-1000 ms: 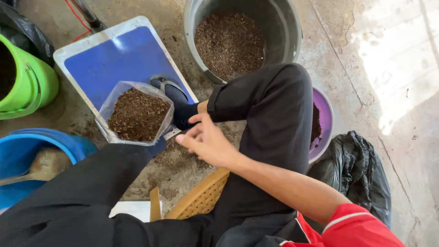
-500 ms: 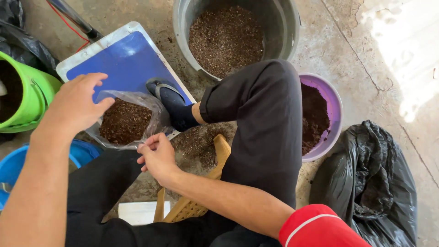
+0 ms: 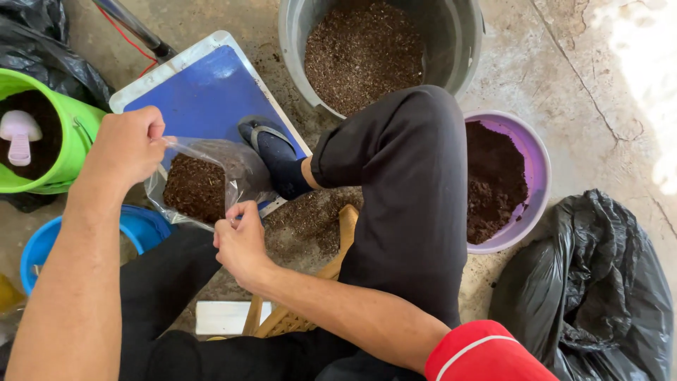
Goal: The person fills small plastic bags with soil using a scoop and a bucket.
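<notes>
Two hands share one clear plastic bag of soil [image 3: 201, 185]: my left hand [image 3: 127, 144] has its fingers closed on the top edge of the mouth, my right hand [image 3: 240, 240] pinches the near edge shut. The bag hangs over the near corner of the blue board [image 3: 197, 92], just beside my slippered foot [image 3: 275, 155]. I judge it limp, thin and bottom-heavy, likely to sag or slip, so the rim is the place to grip. Beyond the board stands the grey bucket of soil [image 3: 381, 49].
</notes>
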